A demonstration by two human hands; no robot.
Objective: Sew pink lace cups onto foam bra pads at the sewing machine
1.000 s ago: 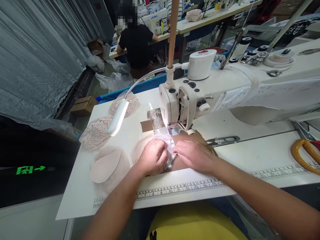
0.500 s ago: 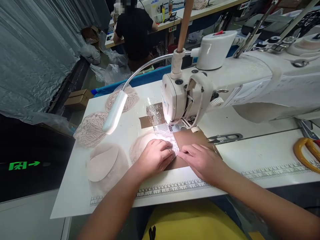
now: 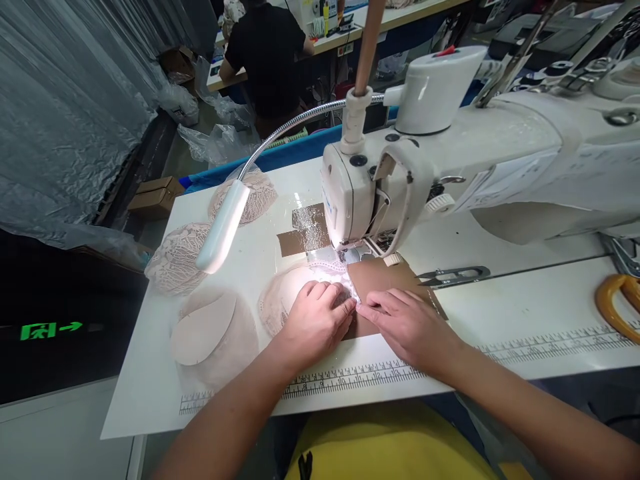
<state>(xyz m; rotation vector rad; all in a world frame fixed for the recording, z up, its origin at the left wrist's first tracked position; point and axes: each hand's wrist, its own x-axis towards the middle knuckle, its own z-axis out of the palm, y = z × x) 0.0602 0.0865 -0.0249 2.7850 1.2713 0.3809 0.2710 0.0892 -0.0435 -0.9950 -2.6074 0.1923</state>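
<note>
A beige lace bra cup lies partly beneath the needle area of the white sewing machine. My left hand rests over its right part, fingers curled and pinched at the bright lace edge. Close beside it, my right hand has its thumb and index finger pinched at the same edge, near the left fingertips. The other right fingers bend over a brown sheet taped to the table. The fingers hide part of the edge. Thread snips lie beyond my right hand.
A lamp on a bendy neck hangs over the left side. Lace cups and a round mesh piece lie there. Orange-handled scissors sit far right. A ruler strip runs along the front edge. Another person sits behind.
My left hand has shifted slightly right and its thumb now meets the right fingertips at the lace edge. The right hand has barely moved. The view has tilted slightly.
</note>
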